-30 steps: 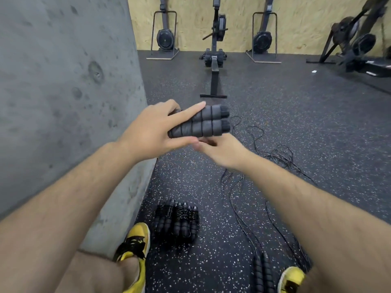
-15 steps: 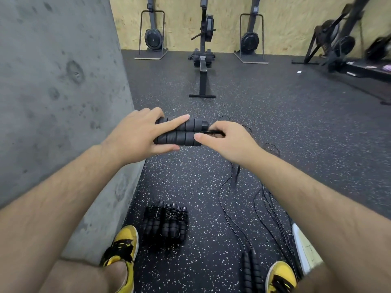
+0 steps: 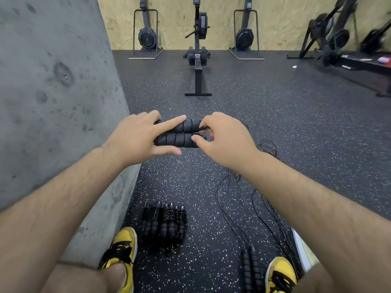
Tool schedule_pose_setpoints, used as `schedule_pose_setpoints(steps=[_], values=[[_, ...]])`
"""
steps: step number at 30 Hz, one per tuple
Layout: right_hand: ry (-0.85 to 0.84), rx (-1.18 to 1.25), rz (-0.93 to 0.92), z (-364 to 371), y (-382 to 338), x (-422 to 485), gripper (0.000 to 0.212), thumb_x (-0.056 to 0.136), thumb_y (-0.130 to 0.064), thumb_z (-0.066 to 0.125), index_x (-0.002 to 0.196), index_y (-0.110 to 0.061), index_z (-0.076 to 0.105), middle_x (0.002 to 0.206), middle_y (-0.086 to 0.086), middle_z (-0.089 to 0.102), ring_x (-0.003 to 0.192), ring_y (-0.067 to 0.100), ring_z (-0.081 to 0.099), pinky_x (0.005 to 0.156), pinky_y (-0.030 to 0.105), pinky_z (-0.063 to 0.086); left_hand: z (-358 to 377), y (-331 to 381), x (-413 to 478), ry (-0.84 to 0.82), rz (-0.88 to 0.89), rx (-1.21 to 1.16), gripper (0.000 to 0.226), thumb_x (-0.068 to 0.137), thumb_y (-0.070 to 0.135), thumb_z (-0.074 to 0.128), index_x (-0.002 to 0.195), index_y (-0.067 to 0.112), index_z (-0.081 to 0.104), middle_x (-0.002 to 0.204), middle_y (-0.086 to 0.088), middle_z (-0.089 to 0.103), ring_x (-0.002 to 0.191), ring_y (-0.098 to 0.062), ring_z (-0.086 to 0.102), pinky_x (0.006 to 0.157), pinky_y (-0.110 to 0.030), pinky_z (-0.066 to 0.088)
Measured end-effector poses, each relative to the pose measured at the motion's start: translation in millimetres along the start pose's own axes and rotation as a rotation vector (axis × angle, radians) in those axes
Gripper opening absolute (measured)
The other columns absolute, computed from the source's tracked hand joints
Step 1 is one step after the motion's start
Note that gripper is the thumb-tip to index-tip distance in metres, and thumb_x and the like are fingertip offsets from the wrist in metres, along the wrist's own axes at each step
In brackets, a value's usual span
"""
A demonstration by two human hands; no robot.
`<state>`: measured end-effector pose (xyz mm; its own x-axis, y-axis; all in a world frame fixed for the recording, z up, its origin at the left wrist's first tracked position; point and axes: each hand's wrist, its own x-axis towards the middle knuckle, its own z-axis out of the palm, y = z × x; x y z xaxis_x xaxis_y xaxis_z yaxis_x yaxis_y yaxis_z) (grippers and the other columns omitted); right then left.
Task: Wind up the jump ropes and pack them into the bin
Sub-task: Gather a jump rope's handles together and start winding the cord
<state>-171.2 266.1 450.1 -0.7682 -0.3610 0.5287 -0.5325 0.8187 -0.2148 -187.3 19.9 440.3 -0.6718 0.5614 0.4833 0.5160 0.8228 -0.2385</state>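
The far ends of the two foam handles (image 3: 179,133) are hiding behind the left hand (image 3: 135,137), and the place where the thin black cord (image 3: 204,129) is leaving them is partly covered by the right hand (image 3: 225,140), so I cannot tell exactly how the cord is attached. No bin is clearly showing; only a pale flat edge (image 3: 300,248) is cut off at the lower right, too little to identify. The concrete wall (image 3: 53,92) is standing close along the left side, while the speckled rubber floor (image 3: 275,123) is lying open ahead, up to the rowing machine (image 3: 197,58) in the distance. The left grip is clenching around both handles, which are lying side by side and horizontal, with the index finger stretched along the upper one. The right grip is pinching the cord just at the near ends of the handles, thumb touching the lower handle. Loose cords (image 3: 237,208) are trailing down on the floor under the right forearm. Wound jump ropes (image 3: 164,223) are lying in a bundle beside the left shoe (image 3: 122,248), and other handles (image 3: 249,269) are lying next to the right shoe (image 3: 279,273).
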Motion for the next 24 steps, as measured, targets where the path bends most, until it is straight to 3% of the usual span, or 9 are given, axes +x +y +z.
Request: schedule_pose_setpoints(steps=[4, 8, 10, 13, 18, 20, 23, 24], values=[[-0.037, -0.005, -0.096, -9.8, 8.0, 2.3, 0.021, 0.096, -0.033, 0.048, 0.096, -0.018, 0.063, 0.087, -0.003, 0.054, 0.085, 0.024, 0.056, 0.076, 0.035, 0.041, -0.6, 2.6, -0.6, -0.016, -0.030, 0.006, 0.080, 0.087, 0.087, 0.025, 0.151, 0.042, 0.042, 0.090, -0.002, 0.057, 0.070, -0.027, 0.059, 0.061, -0.031, 0.037], [-0.091, -0.071, -0.256, -18.5, 20.2, 6.3, 0.024, 0.099, -0.023, 0.043, 0.108, -0.015, 0.064, 0.096, 0.002, 0.059, 0.091, 0.027, 0.058, 0.081, 0.042, 0.046, 0.4, 5.9, -1.5, -0.021, -0.073, 0.005, 0.089, 0.086, 0.087, 0.022, 0.157, 0.035, 0.033, 0.091, 0.002, 0.061, 0.081, -0.025, 0.066, 0.065, -0.033, 0.040], [-0.093, -0.114, -0.321, -19.8, 23.2, 8.3, 0.024, 0.099, -0.021, 0.044, 0.110, -0.016, 0.065, 0.097, 0.001, 0.059, 0.090, 0.026, 0.057, 0.080, 0.042, 0.046, -0.2, 5.5, -2.0, -0.031, -0.093, -0.006, 0.092, 0.083, 0.088, 0.024, 0.154, 0.031, 0.040, 0.096, 0.003, 0.063, 0.087, -0.024, 0.067, 0.069, -0.034, 0.043], [-0.089, -0.113, -0.348, -21.5, 26.5, 10.4, 0.025, 0.098, -0.021, 0.042, 0.109, -0.017, 0.065, 0.097, 0.001, 0.058, 0.090, 0.026, 0.056, 0.077, 0.041, 0.047, -2.6, 7.3, -4.1, -0.056, -0.051, -0.120, 0.079, 0.083, 0.089, 0.031, 0.138, 0.036, 0.051, 0.091, 0.009, 0.060, 0.086, -0.021, 0.065, 0.072, -0.033, 0.046], [-0.076, 0.057, -0.219, -30.2, 39.5, 17.4, 0.029, 0.103, -0.033, 0.039, 0.109, -0.021, 0.064, 0.098, -0.003, 0.057, 0.093, 0.020, 0.054, 0.081, 0.039, 0.047, -16.0, 20.4, -7.3, -0.041, -0.052, -0.488, 0.065, 0.084, 0.076, 0.056, 0.136, 0.037, 0.055, 0.090, 0.012, 0.056, 0.088, -0.009, 0.056, 0.081, -0.035, 0.049], [-0.058, 0.146, -0.134, -28.7, 44.3, 15.7, 0.030, 0.104, -0.035, 0.037, 0.107, -0.021, 0.063, 0.096, -0.003, 0.061, 0.091, 0.018, 0.056, 0.082, 0.037, 0.047, -26.1, 29.3, -5.5, -0.013, -0.054, -0.560, 0.058, 0.086, 0.070, 0.059, 0.134, 0.037, 0.055, 0.090, 0.009, 0.057, 0.089, -0.011, 0.057, 0.083, -0.035, 0.048], [-0.149, 0.344, 0.019, -18.4, 31.2, 6.2, 0.015, 0.102, -0.016, 0.046, 0.099, -0.020, 0.059, 0.089, -0.001, 0.067, 0.080, 0.014, 0.058, 0.072, 0.032, 0.050, -33.5, 39.2, -3.3, 0.058, -0.076, -0.588, 0.056, 0.087, 0.066, 0.062, 0.135, 0.038, 0.054, 0.090, 0.006, 0.059, 0.089, -0.015, 0.057, 0.081, -0.036, 0.048], [-0.220, 0.387, 0.066, -12.0, 24.1, 5.3, 0.018, 0.098, -0.005, 0.047, 0.098, -0.018, 0.059, 0.089, -0.002, 0.066, 0.080, 0.012, 0.057, 0.070, 0.025, 0.048, -32.4, 40.8, -2.9, 0.091, -0.090, -0.552, 0.059, 0.087, 0.067, 0.061, 0.137, 0.036, 0.055, 0.091, 0.006, 0.059, 0.088, -0.015, 0.057, 0.081, -0.038, 0.048]])
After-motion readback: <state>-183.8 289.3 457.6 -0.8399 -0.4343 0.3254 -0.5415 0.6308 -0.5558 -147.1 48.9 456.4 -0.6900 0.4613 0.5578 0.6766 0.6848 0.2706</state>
